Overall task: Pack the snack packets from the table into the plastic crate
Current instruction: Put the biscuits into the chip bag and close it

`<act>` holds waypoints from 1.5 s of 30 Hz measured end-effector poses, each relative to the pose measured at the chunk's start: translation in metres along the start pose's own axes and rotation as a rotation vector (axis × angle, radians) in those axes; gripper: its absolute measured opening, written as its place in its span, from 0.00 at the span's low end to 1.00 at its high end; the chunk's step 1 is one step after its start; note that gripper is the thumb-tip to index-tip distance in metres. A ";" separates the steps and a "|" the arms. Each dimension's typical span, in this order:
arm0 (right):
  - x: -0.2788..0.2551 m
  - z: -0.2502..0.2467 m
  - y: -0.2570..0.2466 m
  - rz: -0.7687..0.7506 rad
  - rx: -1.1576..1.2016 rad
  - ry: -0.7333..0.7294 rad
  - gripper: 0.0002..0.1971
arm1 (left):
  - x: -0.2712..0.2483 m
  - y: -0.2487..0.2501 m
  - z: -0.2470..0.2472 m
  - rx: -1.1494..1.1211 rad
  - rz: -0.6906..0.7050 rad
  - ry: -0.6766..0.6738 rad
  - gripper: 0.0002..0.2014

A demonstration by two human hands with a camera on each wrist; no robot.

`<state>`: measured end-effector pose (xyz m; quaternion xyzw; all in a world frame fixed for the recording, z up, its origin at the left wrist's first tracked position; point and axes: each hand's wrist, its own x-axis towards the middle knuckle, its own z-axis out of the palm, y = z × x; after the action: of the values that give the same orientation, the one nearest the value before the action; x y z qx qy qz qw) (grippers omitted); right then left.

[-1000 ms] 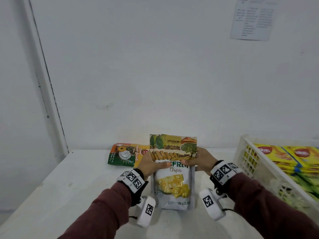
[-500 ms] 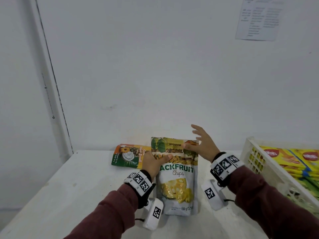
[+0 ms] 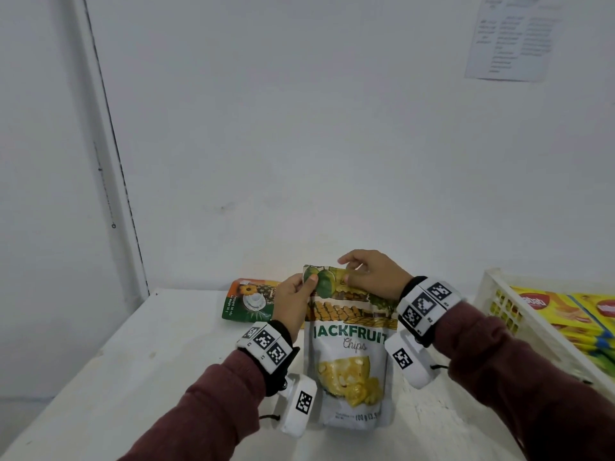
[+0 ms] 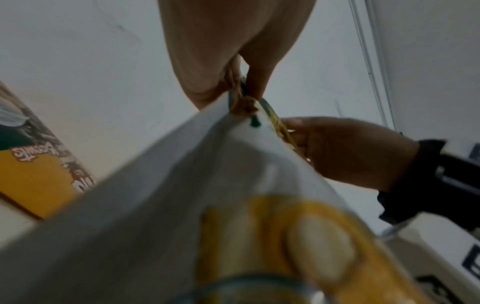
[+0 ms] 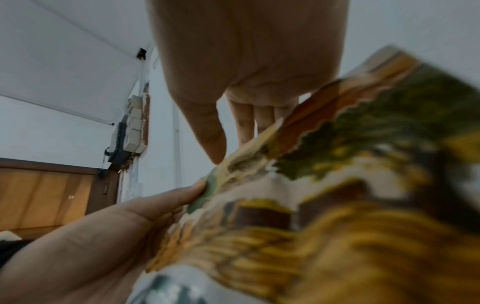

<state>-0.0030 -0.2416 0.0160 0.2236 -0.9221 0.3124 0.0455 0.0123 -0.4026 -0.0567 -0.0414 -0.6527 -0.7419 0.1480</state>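
A white jackfruit chips packet (image 3: 349, 344) stands upright at the middle of the table (image 3: 133, 361), its bottom at the table. My left hand (image 3: 294, 297) pinches its top left corner; the left wrist view shows the left hand (image 4: 233, 51) with thumb and finger closed on the packet (image 4: 182, 185). My right hand (image 3: 369, 274) holds the top edge, thumb in front and fingers behind. In the right wrist view the right hand (image 5: 246, 51) meets the blurred packet (image 5: 337, 205). A green and orange packet (image 3: 249, 301) lies flat behind my left hand. The white plastic crate (image 3: 519, 314) sits at the right.
Several yellow packets (image 3: 565, 314) lie inside the crate. The white wall rises right behind the table's far edge, with a paper sheet (image 3: 512, 38) pinned at the upper right. Bare table surface lies to the left of my left arm.
My right hand left the packet's right side, lifted open, then came down on the top edge. My left hand slid up from the left side to the top left corner.
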 end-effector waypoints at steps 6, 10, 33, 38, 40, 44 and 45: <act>0.012 0.011 -0.030 -0.023 -0.135 -0.029 0.13 | 0.000 -0.001 0.005 -0.025 0.047 0.072 0.12; 0.015 0.014 -0.035 -0.005 -0.094 -0.035 0.14 | 0.004 0.002 0.000 -0.033 0.056 0.047 0.11; 0.001 -0.001 -0.026 -0.029 -0.339 -0.019 0.02 | 0.005 0.018 -0.016 0.049 0.006 -0.077 0.12; -0.005 0.009 -0.023 -0.077 -0.454 0.003 0.10 | 0.005 0.019 -0.014 0.060 0.001 -0.075 0.08; -0.006 0.006 -0.020 -0.065 -0.431 -0.005 0.12 | 0.005 0.018 -0.018 0.052 0.011 -0.064 0.11; -0.006 -0.002 -0.013 -0.050 -0.406 -0.001 0.10 | 0.004 0.018 -0.022 0.060 0.010 -0.048 0.12; -0.006 -0.001 -0.013 -0.057 -0.417 0.016 0.10 | 0.005 0.019 -0.022 0.074 0.018 -0.048 0.10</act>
<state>0.0080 -0.2477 0.0224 0.2327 -0.9597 0.1151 0.1071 0.0155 -0.4266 -0.0406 -0.0597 -0.6825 -0.7148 0.1405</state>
